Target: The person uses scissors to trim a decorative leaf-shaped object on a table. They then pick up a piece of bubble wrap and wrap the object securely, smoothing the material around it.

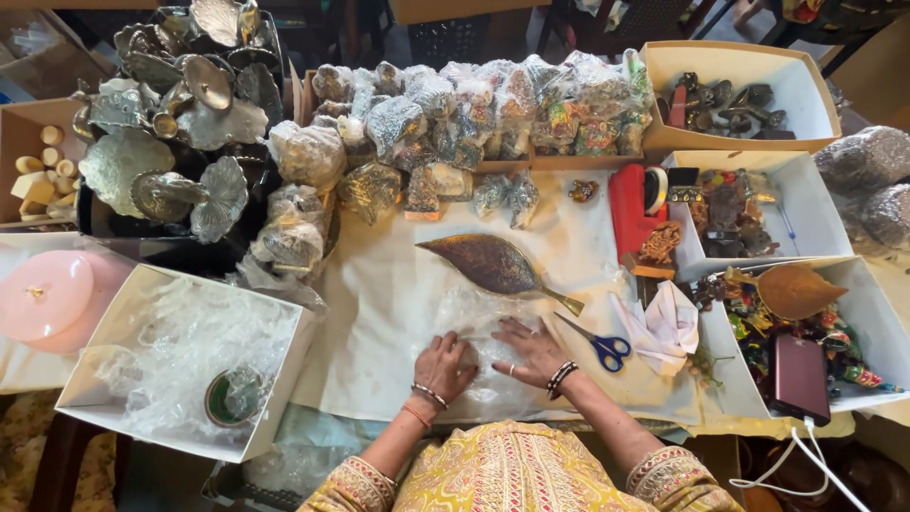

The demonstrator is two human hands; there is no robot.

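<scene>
Both hands flat, fingers spread, holding nothing: left hand (444,365), right hand (531,349) pressing bubble wrap sheet (479,322) on bench. Leaf-shaped metal tray (488,263) just beyond grip, long axis running left-right, stem nearer right hand.

- I saw bare white paper (379,313) left of my left hand (444,365), open as far as the white box (142,313).
- Scissors (597,343) lay just right of my right hand (531,351).
- The brass leaf tray (493,265) blocked the way ahead; wrapped bundles (455,123) crowded beyond it.
</scene>
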